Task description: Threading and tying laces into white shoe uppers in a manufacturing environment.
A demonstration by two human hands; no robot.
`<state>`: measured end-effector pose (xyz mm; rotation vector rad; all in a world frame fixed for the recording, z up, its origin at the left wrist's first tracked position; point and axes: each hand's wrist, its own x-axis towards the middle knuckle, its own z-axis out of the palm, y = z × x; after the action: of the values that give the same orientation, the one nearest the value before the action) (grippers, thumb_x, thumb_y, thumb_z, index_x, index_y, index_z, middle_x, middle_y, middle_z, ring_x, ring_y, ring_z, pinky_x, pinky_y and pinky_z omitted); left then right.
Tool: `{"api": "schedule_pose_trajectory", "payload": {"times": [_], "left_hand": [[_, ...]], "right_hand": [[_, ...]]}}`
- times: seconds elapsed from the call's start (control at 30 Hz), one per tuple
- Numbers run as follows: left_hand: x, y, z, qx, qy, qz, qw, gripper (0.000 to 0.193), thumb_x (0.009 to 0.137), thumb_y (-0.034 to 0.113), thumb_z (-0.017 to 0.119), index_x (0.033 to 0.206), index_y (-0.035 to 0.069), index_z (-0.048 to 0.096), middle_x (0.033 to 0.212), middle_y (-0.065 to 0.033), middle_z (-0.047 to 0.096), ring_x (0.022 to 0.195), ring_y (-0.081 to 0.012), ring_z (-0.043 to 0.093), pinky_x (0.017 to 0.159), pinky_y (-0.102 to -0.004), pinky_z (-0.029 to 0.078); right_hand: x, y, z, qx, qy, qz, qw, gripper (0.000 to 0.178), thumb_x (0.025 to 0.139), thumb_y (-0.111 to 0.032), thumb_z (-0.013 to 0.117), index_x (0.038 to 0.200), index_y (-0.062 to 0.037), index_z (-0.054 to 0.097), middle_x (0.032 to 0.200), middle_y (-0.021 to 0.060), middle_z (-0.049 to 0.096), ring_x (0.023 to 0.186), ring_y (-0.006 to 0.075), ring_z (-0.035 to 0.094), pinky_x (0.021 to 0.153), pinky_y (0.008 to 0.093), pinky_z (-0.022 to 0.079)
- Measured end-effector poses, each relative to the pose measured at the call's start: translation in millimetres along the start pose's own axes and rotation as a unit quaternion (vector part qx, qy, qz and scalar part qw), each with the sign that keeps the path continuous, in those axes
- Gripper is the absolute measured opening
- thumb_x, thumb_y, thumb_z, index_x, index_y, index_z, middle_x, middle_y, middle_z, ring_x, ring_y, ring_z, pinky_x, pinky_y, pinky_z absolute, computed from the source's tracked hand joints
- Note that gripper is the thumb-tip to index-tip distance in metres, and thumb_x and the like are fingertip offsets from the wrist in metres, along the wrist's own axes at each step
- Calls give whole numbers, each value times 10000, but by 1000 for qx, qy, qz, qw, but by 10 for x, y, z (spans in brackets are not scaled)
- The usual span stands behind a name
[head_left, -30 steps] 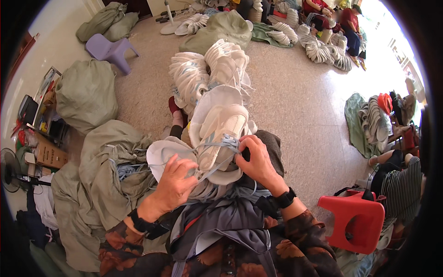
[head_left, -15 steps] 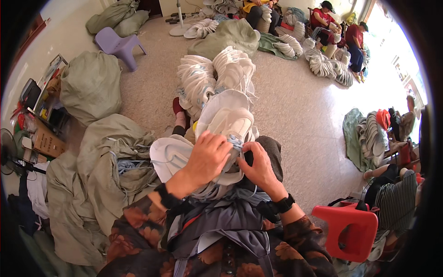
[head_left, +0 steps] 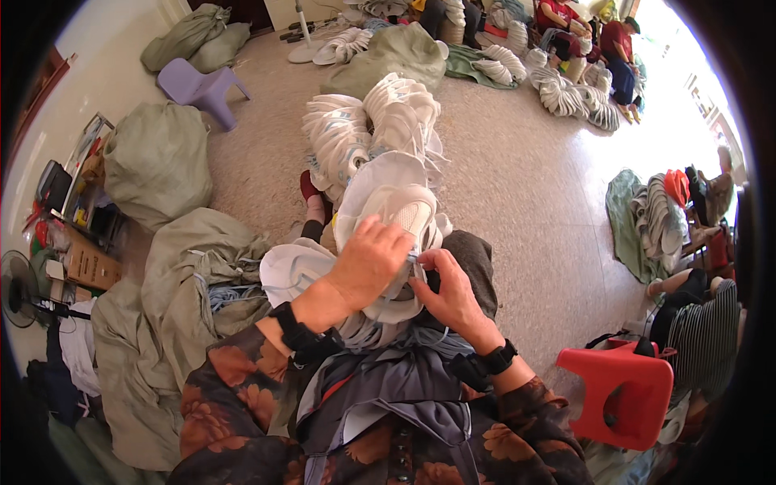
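A white shoe upper (head_left: 414, 212) with a mesh toe rests in my lap, its toe pointing away from me. My left hand (head_left: 368, 257) lies across its left side, fingers together and bent over the lacing area, gripping it; its thumb is hidden. At the right edge of the lacing, my right hand (head_left: 449, 293) pinches a pale blue shoelace (head_left: 415, 255) between thumb and forefinger. Most of the lacing is covered by my left fingers. Another white upper (head_left: 293, 271) with pale blue lacing lies beside my left wrist.
Stacks of white uppers (head_left: 335, 137) stand beyond my knees. Grey-green cloth sacks (head_left: 158, 162) and a purple chair (head_left: 198, 87) are on the left. A red stool (head_left: 622, 388) stands close on my right. Several people sit with stacks of uppers (head_left: 566, 99) at the far right.
My left hand has moved slightly up the upper, its fingers now flatter and covering the lacing that showed before. My right hand keeps its pinch near the same spot.
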<state>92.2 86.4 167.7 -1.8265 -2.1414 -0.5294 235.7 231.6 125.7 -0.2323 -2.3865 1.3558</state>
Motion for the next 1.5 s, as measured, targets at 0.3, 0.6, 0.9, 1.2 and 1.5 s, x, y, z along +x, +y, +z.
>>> {"api": "schedule_pose_trajectory", "payload": {"times": [0.3,0.6,0.9,1.2,1.5], "left_hand": [[-246,25,-176,-103,-56,-64,991,178,867,128,709,1025,51,682,967,-93,642,951,-283,623,918,-414,441],[-266,-194,-321,82,13,52,995,185,797,76,637,973,35,673,843,-75,600,794,-269,619,891,-406,488],[-451,-101,-386,-6,27,13,1000,274,774,53,645,1040,-2,673,952,-96,657,809,-273,634,821,-404,519],[-332,144,-477,-57,-27,-23,998,265,804,41,667,1066,2,666,931,-99,637,750,-285,627,685,-384,519],[-622,-70,-394,-268,7,-197,943,105,901,15,681,1005,22,687,815,-93,625,662,-241,598,597,-326,456]], "right_hand": [[5,32,16,-9,1,-15,1000,369,833,-110,736,1150,-16,570,1036,195,604,937,361,640,806,430,527],[9,-26,9,-27,-9,1,1000,358,832,-108,730,1142,-20,575,1041,184,606,947,354,631,817,429,520],[122,-96,34,-74,53,-85,992,321,811,-74,727,1102,-27,600,1078,167,603,1039,376,602,907,457,491],[330,14,161,-131,63,-113,983,191,830,-13,666,1020,-17,647,978,157,631,876,354,630,787,415,522],[269,194,5,282,-24,100,954,93,983,-64,638,984,24,669,848,-3,651,763,55,568,695,230,476]]}}
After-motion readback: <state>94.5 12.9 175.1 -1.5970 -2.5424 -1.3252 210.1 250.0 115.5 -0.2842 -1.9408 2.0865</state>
